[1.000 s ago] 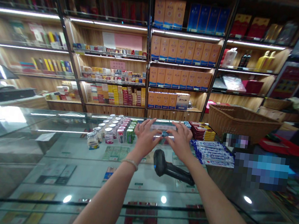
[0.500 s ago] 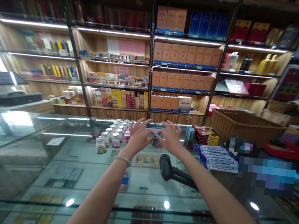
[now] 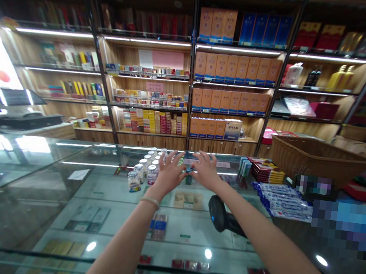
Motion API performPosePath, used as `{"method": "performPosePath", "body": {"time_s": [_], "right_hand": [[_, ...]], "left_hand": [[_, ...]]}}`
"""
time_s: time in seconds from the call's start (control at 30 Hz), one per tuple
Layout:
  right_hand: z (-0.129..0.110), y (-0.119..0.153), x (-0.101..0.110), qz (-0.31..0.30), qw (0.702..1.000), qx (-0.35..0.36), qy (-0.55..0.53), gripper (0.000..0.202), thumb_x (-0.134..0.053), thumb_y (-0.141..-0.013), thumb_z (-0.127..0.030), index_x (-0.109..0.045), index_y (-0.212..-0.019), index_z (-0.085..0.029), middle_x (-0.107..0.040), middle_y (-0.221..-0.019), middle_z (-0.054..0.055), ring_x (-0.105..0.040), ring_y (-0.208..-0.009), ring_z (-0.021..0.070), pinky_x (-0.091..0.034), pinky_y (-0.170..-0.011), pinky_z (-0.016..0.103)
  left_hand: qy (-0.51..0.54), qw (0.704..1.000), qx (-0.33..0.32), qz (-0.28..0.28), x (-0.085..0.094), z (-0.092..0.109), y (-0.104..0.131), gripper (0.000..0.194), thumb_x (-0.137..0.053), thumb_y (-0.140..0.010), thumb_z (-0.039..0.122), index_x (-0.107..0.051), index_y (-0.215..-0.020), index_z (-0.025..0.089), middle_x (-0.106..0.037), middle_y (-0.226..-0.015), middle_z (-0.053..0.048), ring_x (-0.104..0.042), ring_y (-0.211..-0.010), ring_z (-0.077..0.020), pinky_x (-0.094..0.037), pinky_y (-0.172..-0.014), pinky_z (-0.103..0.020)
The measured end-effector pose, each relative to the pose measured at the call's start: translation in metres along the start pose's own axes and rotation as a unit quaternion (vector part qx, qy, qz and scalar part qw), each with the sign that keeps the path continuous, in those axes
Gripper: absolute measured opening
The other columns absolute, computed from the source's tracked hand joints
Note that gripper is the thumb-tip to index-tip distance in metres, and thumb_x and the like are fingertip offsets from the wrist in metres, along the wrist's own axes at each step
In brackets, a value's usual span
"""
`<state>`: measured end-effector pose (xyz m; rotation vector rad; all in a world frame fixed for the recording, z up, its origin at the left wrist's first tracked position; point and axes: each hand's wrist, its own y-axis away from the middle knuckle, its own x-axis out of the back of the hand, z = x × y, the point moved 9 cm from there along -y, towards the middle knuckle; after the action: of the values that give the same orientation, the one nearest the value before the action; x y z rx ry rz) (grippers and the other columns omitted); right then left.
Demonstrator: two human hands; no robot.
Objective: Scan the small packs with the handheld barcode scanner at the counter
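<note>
Over the glass counter (image 3: 109,217), my left hand (image 3: 167,174) and my right hand (image 3: 206,172) reach forward and come close together. Between the thumbs and nearby fingers they pinch a small blue-green item (image 3: 188,171); its kind is too small to make out. The other fingers are raised and spread. Just left of my left hand stand rows of small white-capped jars (image 3: 135,180), partly covered by that hand. A black handheld barcode scanner (image 3: 218,214) lies below my right wrist, its handle partly hidden by my right forearm.
To the right lie blue-and-white packets (image 3: 283,200), red and yellow packs (image 3: 267,170) and a large wicker basket (image 3: 320,158). A white slip of paper (image 3: 78,174) is on the left. Shelves of orange boxes (image 3: 229,102) and small packs line the wall behind.
The view has turned slightly left, so the shelves and counter goods sit farther right. Both hands have shifted a little left over the counter, still together at the small blue-green item.
</note>
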<state>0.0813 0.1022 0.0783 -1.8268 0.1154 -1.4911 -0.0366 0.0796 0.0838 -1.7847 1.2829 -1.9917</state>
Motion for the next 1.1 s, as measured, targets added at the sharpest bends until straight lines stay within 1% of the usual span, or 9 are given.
{"method": "performPosePath", "body": {"time_s": [0.13,0.23,0.37,0.53,0.73,0.93,1.1], "right_hand": [[-0.002,0.001,-0.007,-0.009,1.000,0.004,0.003,0.009,-0.069,-0.090,-0.031,-0.074,-0.096,-0.026,-0.057,-0.149,0.007,-0.037,-0.146,0.0315,-0.023,-0.118,0.062],[-0.003,0.003,-0.011,-0.010,1.000,0.002,0.001,0.009,-0.068,-0.091,-0.029,-0.073,-0.098,-0.026,-0.058,-0.148,0.007,-0.039,-0.144,0.0313,-0.023,-0.118,0.062],[-0.003,0.004,-0.012,-0.005,1.000,0.005,0.004,0.010,-0.066,-0.092,-0.031,-0.073,-0.099,-0.027,-0.059,-0.147,0.007,-0.039,-0.144,0.0307,-0.022,-0.118,0.061],[-0.002,0.002,-0.013,-0.018,1.000,0.019,0.017,0.016,-0.067,-0.092,-0.036,-0.073,-0.102,-0.025,-0.057,-0.149,0.009,-0.037,-0.145,0.0317,-0.019,-0.119,0.061],[0.002,-0.003,-0.017,-0.007,0.999,0.025,0.023,0.017,-0.068,-0.090,-0.039,-0.073,-0.097,-0.024,-0.057,-0.148,0.009,-0.037,-0.144,0.0320,-0.017,-0.118,0.059],[0.005,-0.009,-0.022,-0.003,0.999,0.025,0.024,0.017,-0.069,-0.089,-0.038,-0.073,-0.097,-0.024,-0.056,-0.149,0.009,-0.035,-0.145,0.0319,-0.017,-0.118,0.058],[0.008,-0.018,-0.028,0.003,0.999,0.031,0.034,0.017,-0.068,-0.088,-0.035,-0.074,-0.099,-0.022,-0.055,-0.149,0.010,-0.034,-0.145,0.0314,-0.016,-0.119,0.058]], "left_hand": [[-0.011,1.000,0.004,-0.001,-0.009,-0.001,0.005,0.006,-0.073,-0.084,0.030,-0.076,-0.089,0.028,-0.054,-0.153,-0.005,-0.038,-0.146,-0.0353,-0.012,-0.123,-0.068],[-0.011,1.000,0.003,0.003,-0.013,-0.001,0.008,0.007,-0.072,-0.085,0.032,-0.075,-0.090,0.028,-0.054,-0.154,-0.005,-0.037,-0.147,-0.0349,-0.011,-0.123,-0.066],[-0.023,0.999,0.010,0.022,-0.014,-0.003,0.011,0.009,-0.072,-0.085,0.033,-0.075,-0.091,0.027,-0.053,-0.154,-0.006,-0.039,-0.146,-0.0346,-0.011,-0.124,-0.064],[-0.024,0.998,0.022,0.053,-0.014,-0.003,0.014,0.018,-0.071,-0.086,0.035,-0.072,-0.103,0.029,-0.053,-0.154,-0.007,-0.040,-0.145,-0.0337,-0.008,-0.123,-0.062],[-0.036,0.996,0.028,0.078,-0.013,-0.005,0.017,0.019,-0.072,-0.085,0.035,-0.071,-0.104,0.029,-0.055,-0.153,-0.007,-0.042,-0.144,-0.0328,-0.006,-0.123,-0.057],[-0.047,0.995,0.047,0.076,-0.014,-0.007,0.018,0.025,-0.072,-0.085,0.036,-0.071,-0.109,0.029,-0.054,-0.153,-0.009,-0.042,-0.143,-0.0337,-0.007,-0.122,-0.057],[-0.038,0.995,0.056,0.070,-0.019,-0.008,0.019,0.030,-0.069,-0.087,0.035,-0.070,-0.117,0.031,-0.052,-0.155,-0.009,-0.041,-0.145,-0.0327,-0.004,-0.123,-0.057]]}}
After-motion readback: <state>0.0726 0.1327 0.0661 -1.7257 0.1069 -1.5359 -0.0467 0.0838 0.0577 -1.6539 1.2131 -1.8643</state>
